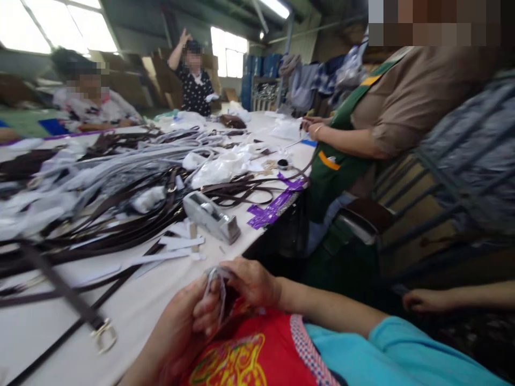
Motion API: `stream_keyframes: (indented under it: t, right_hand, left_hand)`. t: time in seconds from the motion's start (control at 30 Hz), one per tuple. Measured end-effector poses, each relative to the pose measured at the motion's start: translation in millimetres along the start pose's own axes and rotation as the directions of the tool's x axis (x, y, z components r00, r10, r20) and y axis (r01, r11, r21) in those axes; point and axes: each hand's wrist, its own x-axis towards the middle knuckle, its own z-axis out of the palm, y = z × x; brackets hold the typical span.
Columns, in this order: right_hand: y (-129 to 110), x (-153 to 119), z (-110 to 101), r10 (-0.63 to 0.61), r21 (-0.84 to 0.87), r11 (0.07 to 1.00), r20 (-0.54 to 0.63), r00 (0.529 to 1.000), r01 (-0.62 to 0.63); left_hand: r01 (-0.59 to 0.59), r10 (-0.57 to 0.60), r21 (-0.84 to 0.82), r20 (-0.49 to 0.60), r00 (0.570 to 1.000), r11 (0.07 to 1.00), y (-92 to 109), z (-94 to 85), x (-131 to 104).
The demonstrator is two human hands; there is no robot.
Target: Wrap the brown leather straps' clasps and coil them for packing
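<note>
Low in the head view, just off the table's edge, my left hand [191, 311] is closed around a thin whitish strip [217, 281]. My right hand [251, 280] pinches the same strip from the other side, close to my left fingers. The lower part of the strip is hidden between the hands, above a red apron [241, 354]. A dark brown strap [66, 287] with a gold buckle [105, 336] lies on the table left of my hands. A grey tape dispenser [211, 217] stands beyond them.
Many dark straps [132, 214], white wrapping [221, 166] and paper strips [181, 244] cover the table [137, 316]. Purple tape [273, 209] marks its edge. A person in a green apron [341, 139] stands at the right. Two people are across the table; another person's hand [428, 300] shows at far right.
</note>
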Motion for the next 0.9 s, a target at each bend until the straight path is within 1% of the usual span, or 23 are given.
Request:
stream_keyframes:
  t: [0.07,0.13,0.23,0.3,0.33,0.37,0.4,0.43,0.47,0.53,0.57,0.6,0.67,0.7,0.73,0.77,0.8,0.83,0.87,0.9]
  right_hand:
    - [8,-3,4,-0.006,-0.032,0.999,0.006,1.000,0.006]
    - [15,-10,10,0.016,-0.016,1.000,0.019,1.000,-0.016]
    - [18,-26,15,0.048,0.057,0.997,0.097,0.994,-0.053]
    - [14,-35,14,0.059,0.143,0.986,0.193,0.979,-0.088]
    - [10,-37,12,0.073,0.219,0.967,0.254,0.964,-0.131]
    - [6,-39,9,0.093,0.320,0.926,0.324,0.941,-0.202]
    - [1,-39,6,0.113,0.427,0.855,0.401,0.909,-0.294]
    - [-4,-38,1,0.123,0.519,0.761,0.474,0.872,-0.390]
    - [-9,-37,-3,0.127,0.582,0.661,0.535,0.835,-0.474]
    - [-17,-34,-13,0.158,0.630,0.497,0.610,0.777,-0.596]
    - [-21,-33,-17,0.191,0.632,0.437,0.631,0.752,-0.640]
    - [-24,-32,-22,0.228,0.628,0.379,0.648,0.726,-0.680]
    - [-30,-32,-29,0.295,0.623,0.251,0.679,0.672,-0.741]
    - [-33,-32,-33,0.314,0.633,0.185,0.687,0.656,-0.752]
    - [-35,-32,-36,0.327,0.653,0.126,0.683,0.653,-0.747]
    - [-36,-32,-39,0.346,0.681,0.080,0.666,0.661,-0.728]
    - [-35,-31,-43,0.377,0.714,0.051,0.634,0.675,-0.698]
    - [-32,-31,-46,0.415,0.744,0.040,0.595,0.688,-0.667]
    - [-29,-30,-51,0.459,0.764,0.049,0.555,0.694,-0.644]
    - [-25,-29,-55,0.505,0.765,0.081,0.521,0.688,-0.639]
  left_hand:
    - [-0.085,0.085,-0.202,-0.011,0.996,0.976,14,2.4,-3]
    - [-0.183,0.177,-0.313,-0.047,0.983,0.932,28,2.6,-6]
    - [-0.321,0.292,-0.362,-0.135,0.947,0.875,44,-1.1,-6]
    - [-0.414,0.365,-0.344,-0.201,0.909,0.842,48,-5.8,1]
    - [-0.467,0.406,-0.318,-0.240,0.882,0.825,49,-8.3,7]
    - [-0.524,0.453,-0.273,-0.284,0.845,0.807,49,-10.7,14]
    - [-0.584,0.505,-0.207,-0.332,0.796,0.785,48,-12.8,21]
    - [-0.640,0.560,-0.127,-0.377,0.738,0.758,46,-14.3,27]
    - [-0.688,0.615,-0.037,-0.415,0.670,0.725,44,-15.2,34]
    - [-0.736,0.717,0.165,-0.442,0.540,0.656,37,-15.0,42]
    - [-0.730,0.764,0.281,-0.422,0.489,0.623,33,-14.2,45]
    - [-0.704,0.807,0.404,-0.380,0.452,0.584,28,-13.3,46]
    - [-0.608,0.874,0.635,-0.271,0.403,0.477,16,-13.0,44]
    - [-0.547,0.890,0.722,-0.218,0.401,0.424,10,-14.9,42]
    - [-0.494,0.897,0.781,-0.185,0.402,0.382,4,-18.8,41]
    - [-0.439,0.886,0.823,-0.157,0.436,0.361,-1,-24.7,41]
    - [-0.387,0.851,0.857,-0.106,0.514,0.341,-6,-32.1,42]
    - [-0.358,0.800,0.881,-0.036,0.599,0.308,-11,-40.2,44]
    - [-0.347,0.729,0.901,0.052,0.683,0.261,-16,-47.9,46]
    - [-0.348,0.671,0.914,0.124,0.731,0.209,-20,-54.4,48]
